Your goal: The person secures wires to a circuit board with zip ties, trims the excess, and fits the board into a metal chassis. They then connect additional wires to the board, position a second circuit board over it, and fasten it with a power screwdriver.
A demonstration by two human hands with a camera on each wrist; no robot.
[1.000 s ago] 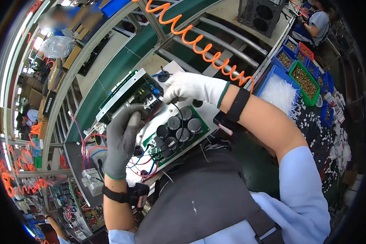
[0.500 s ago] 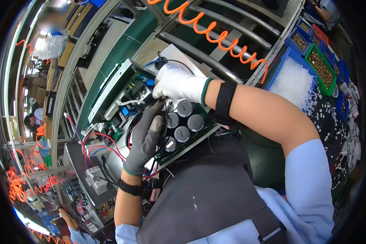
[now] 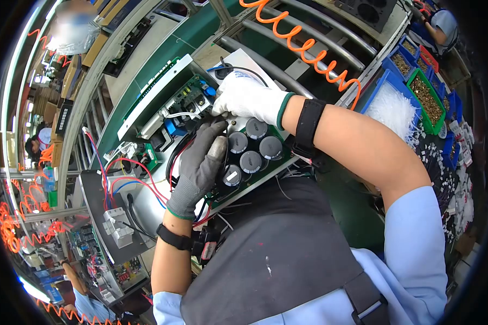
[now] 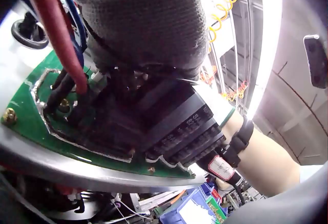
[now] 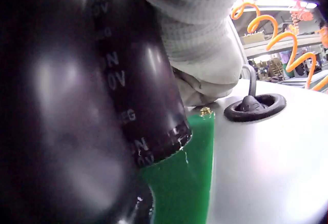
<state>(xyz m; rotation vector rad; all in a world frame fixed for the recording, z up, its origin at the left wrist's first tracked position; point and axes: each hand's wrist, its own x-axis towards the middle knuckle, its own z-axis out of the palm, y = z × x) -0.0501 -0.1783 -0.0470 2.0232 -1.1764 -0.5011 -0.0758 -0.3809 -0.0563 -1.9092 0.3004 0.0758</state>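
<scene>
In the head view, the left hand [image 3: 200, 157], in a gray glove, is near the middle of the frame. Its fingers are bent a bit; I can't tell if they hold anything. The right hand [image 3: 249, 98], in a white glove, is just above the middle. Its fingers are curled in, close to the left fingertips, and what they may hold is hidden. Round black cans [image 3: 250, 161] stand in the middle, just right of the left hand, on a green board [image 5: 179, 196]. A red wire [image 4: 57, 34] runs down the left wrist view's upper left. An orange coil [image 3: 310, 51] hangs at the head view's top.
</scene>
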